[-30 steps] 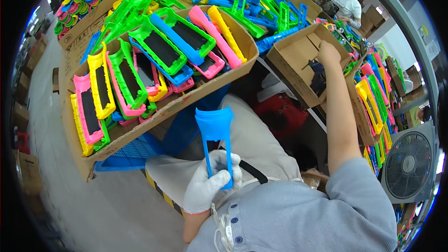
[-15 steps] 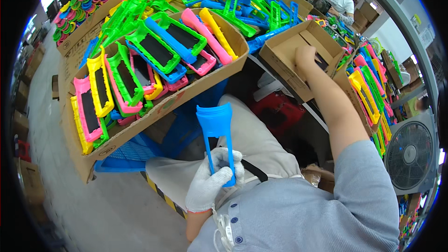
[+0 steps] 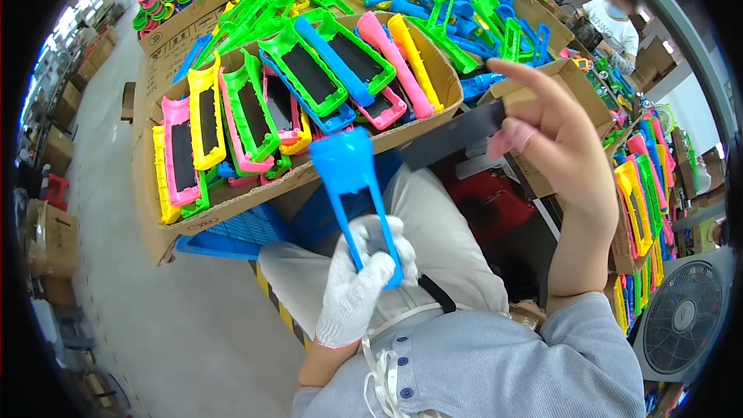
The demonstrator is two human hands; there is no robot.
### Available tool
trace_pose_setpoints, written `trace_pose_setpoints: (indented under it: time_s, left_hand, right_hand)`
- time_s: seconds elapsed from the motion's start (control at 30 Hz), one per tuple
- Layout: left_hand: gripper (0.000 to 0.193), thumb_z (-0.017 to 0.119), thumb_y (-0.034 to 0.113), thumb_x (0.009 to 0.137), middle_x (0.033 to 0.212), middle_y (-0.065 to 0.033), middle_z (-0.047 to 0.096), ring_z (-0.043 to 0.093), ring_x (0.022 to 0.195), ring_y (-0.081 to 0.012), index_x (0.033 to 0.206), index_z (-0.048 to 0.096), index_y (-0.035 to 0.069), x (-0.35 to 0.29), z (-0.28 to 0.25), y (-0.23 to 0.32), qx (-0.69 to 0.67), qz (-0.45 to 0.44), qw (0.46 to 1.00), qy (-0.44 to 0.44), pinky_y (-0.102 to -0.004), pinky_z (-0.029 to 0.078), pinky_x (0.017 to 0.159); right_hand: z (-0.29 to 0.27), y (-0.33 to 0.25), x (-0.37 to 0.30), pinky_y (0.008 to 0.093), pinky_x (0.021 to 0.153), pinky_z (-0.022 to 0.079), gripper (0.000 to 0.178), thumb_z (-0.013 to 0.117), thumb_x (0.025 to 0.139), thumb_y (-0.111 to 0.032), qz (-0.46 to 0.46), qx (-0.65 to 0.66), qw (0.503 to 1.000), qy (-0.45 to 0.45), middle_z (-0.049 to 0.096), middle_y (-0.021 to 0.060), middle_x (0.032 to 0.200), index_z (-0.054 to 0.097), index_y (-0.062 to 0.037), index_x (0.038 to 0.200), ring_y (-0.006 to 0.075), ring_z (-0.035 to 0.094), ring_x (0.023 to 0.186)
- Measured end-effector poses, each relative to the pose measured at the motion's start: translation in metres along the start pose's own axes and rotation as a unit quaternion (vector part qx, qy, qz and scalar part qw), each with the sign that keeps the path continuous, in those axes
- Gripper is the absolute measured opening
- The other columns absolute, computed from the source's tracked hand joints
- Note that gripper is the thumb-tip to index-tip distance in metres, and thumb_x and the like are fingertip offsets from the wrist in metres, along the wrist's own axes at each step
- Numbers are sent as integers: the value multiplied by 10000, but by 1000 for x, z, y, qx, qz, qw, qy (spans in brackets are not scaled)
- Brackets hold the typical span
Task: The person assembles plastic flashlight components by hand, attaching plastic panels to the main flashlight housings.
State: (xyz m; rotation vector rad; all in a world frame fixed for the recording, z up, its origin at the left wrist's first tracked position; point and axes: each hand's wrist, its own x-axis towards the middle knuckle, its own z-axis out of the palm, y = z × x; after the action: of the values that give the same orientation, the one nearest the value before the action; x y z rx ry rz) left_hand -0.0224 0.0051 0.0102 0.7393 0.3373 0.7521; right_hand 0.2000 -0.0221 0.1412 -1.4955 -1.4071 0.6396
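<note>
My left hand [image 3: 357,282], in a white knit glove, grips the two long prongs of a blue plastic frame [image 3: 344,162] whose wide collar points up and away from me. Its opening between the prongs holds no panel. My bare right hand [image 3: 563,139] pinches one end of a flat black rectangular panel [image 3: 455,137] between thumb and fingers, the index finger stretched out. The panel hangs in the air just right of the blue frame's collar, apart from it, and is slightly blurred. Frames with black panels in them, such as a green one [image 3: 334,101], lie in the cardboard tray [image 3: 255,213] ahead.
Green and blue plastic parts [image 3: 457,8] are heaped beyond the tray. A small carton [image 3: 576,97] stands behind my right hand. More coloured frames [image 3: 641,193] and a fan [image 3: 681,313] are at the right. A red stool [image 3: 495,205] sits below; another person [image 3: 611,23] works far right.
My right hand has come out of the small carton with the black panel and moved toward the blue frame. The left hand still grips the frame, now tilted slightly. The view has shifted.
</note>
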Motion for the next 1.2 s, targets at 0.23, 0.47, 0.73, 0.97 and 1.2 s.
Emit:
trace_pose_setpoints:
  time_s: [0.23, 0.47, 0.73, 0.97, 1.2]
  left_hand:
    - [351, 600, 94, 839, 947, -123, 575, 611, 723, -184, 1140, 435, 22, 19, 39, 10, 70, 156, 965, 202, -310, 525, 608]
    - [341, 543, 172, 843, 836, -97, 572, 562, 692, -172, 1131, 441, 20, 21, 40, 7, 89, 175, 946, 256, -288, 466, 579]
    - [401, 571, 260, 817, 681, -44, 480, 485, 562, -162, 1113, 444, 21, 30, 33, -2, 93, 177, 941, 275, -271, 398, 487]
    - [319, 615, -43, 656, 833, -102, 618, 612, 710, -162, 968, 560, -4, 30, 23, 16, 57, 4, 994, 92, -285, 505, 609]
    - [380, 660, 174, 788, 939, -62, 582, 576, 787, -127, 1112, 511, 42, 29, 17, 3, 38, 27, 995, 89, -259, 490, 667]
  right_hand:
    - [34, 24, -9, 257, 738, 480, 428, 463, 817, 44, 65, 181, 973, -131, 596, 68, 826, 441, 0, 1242, 118, 611, 796]
    - [56, 63, -7, 352, 745, 504, 458, 563, 687, 47, -230, -96, 968, -42, 558, 78, 746, 575, -17, 1140, 196, 585, 689]
    - [57, 77, -13, 356, 747, 501, 219, 566, 793, -71, -224, 119, 967, 12, 608, 101, 797, 597, 7, 995, 202, 613, 765]
    - [44, 99, -9, 228, 418, 440, 620, 284, 952, -495, 301, 457, 679, -489, 648, 130, 678, 616, 23, 874, 149, 606, 510]
    - [47, 85, -31, 190, 626, 398, 168, 597, 885, -199, 247, 516, 729, -376, 546, -29, 774, 557, -36, 874, 24, 487, 716]
